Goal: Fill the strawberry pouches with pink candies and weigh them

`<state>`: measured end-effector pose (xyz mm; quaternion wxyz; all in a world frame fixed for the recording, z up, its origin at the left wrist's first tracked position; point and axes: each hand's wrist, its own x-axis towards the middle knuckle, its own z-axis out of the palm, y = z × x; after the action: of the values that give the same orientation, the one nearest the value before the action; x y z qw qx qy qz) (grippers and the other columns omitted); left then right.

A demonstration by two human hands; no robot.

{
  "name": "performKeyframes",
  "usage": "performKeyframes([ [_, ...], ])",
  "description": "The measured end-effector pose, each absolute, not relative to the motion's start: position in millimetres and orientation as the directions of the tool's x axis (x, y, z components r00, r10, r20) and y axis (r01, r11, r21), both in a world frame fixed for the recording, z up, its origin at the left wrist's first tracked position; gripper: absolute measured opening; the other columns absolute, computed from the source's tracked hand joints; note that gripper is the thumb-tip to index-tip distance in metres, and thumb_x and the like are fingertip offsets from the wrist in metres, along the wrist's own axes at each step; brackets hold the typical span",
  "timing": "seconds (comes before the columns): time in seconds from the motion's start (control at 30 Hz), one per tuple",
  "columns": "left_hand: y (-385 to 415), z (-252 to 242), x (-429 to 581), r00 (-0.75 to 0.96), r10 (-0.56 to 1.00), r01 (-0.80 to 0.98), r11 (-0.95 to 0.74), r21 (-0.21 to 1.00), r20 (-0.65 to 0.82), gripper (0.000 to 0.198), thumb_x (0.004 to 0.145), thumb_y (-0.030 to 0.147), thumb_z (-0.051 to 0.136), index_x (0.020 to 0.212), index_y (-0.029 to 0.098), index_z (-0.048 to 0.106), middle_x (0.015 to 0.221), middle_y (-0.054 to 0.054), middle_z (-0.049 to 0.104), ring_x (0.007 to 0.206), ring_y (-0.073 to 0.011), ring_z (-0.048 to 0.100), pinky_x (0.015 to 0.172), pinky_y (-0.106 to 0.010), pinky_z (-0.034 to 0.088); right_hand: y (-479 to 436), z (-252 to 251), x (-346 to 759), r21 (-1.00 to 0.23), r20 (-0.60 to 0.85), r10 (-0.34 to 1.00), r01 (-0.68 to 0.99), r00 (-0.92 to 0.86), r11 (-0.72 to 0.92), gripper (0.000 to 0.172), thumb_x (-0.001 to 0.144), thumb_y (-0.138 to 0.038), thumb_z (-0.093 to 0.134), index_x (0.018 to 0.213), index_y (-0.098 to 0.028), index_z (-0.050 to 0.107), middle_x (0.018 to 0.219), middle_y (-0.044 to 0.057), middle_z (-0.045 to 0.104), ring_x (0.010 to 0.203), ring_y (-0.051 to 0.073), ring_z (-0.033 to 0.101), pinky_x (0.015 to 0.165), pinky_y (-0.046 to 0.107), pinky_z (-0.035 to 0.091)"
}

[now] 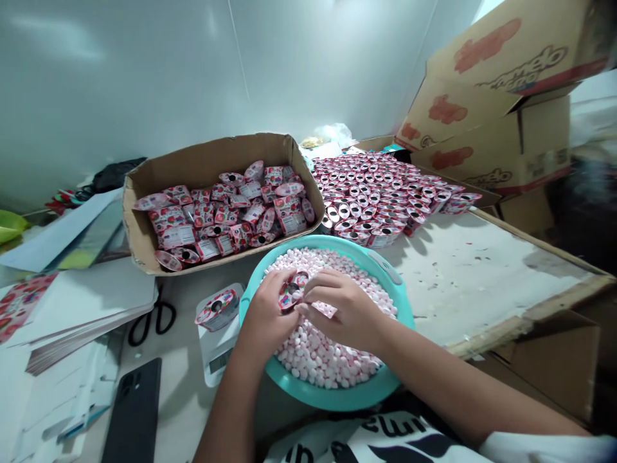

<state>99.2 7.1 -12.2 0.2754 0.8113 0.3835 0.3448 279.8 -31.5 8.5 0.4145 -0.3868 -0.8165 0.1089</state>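
Observation:
Over a turquoise basin (332, 400) full of small pale pink candies (332, 360), my left hand (267, 312) is closed around a small red printed candy box (288, 297) with a round hole in its top. My right hand (340, 305) is beside the box, its fingertips pinched together near the hole. Whatever those fingertips hold is too small to make out. Left of the basin, a similar box (218, 308) rests on a white kitchen scale (212, 376).
Behind the basin stands a cardboard carton (144, 183) of printed boxes. Many open-topped boxes (366, 193) crowd the table at back right. Stacked paper sheets (96, 299), black-handled scissors (157, 321) and a phone (132, 411) lie left. Large cartons (486, 122) rise at the right.

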Motion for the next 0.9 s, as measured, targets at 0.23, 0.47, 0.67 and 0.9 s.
performKeyframes([
  [0.23,6.8,-11.2,99.6,0.448,0.827,0.442,-0.535,0.72,0.339,0.055,0.072,0.009,0.063,0.126,0.019,0.058,0.125,-0.009,0.064,0.12,-0.0242,0.058,0.107,-0.039,0.046,-28.2,6.4,281.5,-0.457,0.548,0.723,0.574,-0.42,0.679,0.017,0.091,-0.024,0.063,0.106,-0.021,0.069,0.112,0.007,0.074,0.108,0.024,0.063,0.097,0.042,0.046],
  [0.47,6.6,-11.4,101.2,0.458,0.816,0.453,-0.555,0.697,0.352,0.048,0.08,0.016,0.064,0.128,0.019,0.058,0.126,-0.01,0.065,0.12,-0.0239,0.06,0.106,-0.04,0.048,-28.6,6.4,284.4,-0.457,0.542,0.781,0.67,-0.312,0.585,0.02,0.096,-0.027,0.055,0.084,-0.019,0.069,0.086,0.007,0.073,0.084,0.02,0.064,0.084,0.039,0.046],
  [0.67,1.8,-10.9,99.3,0.25,0.917,0.345,-0.385,0.856,0.311,0.047,0.078,0.018,0.068,0.125,0.021,0.061,0.124,-0.008,0.069,0.115,-0.0243,0.066,0.101,-0.039,0.053,-24.2,2.5,286.5,-0.488,0.544,0.789,0.659,-0.284,0.573,0.024,0.094,-0.031,0.062,0.116,-0.025,0.07,0.136,0.013,0.06,0.127,0.029,0.054,0.105,0.052,0.044],
  [0.9,2.3,-7.7,98.9,0.195,0.931,0.088,-0.331,0.939,0.31,0.057,0.083,0.03,0.072,0.133,0.022,0.047,0.13,-0.013,0.065,0.11,-0.0232,0.07,0.094,-0.037,0.058,-23.3,2.9,287.8,-0.747,0.422,0.875,0.456,-0.235,0.483,0.051,0.094,-0.03,0.06,0.144,-0.025,0.048,0.128,0.011,0.067,0.111,0.025,0.067,0.09,0.041,0.058],
])
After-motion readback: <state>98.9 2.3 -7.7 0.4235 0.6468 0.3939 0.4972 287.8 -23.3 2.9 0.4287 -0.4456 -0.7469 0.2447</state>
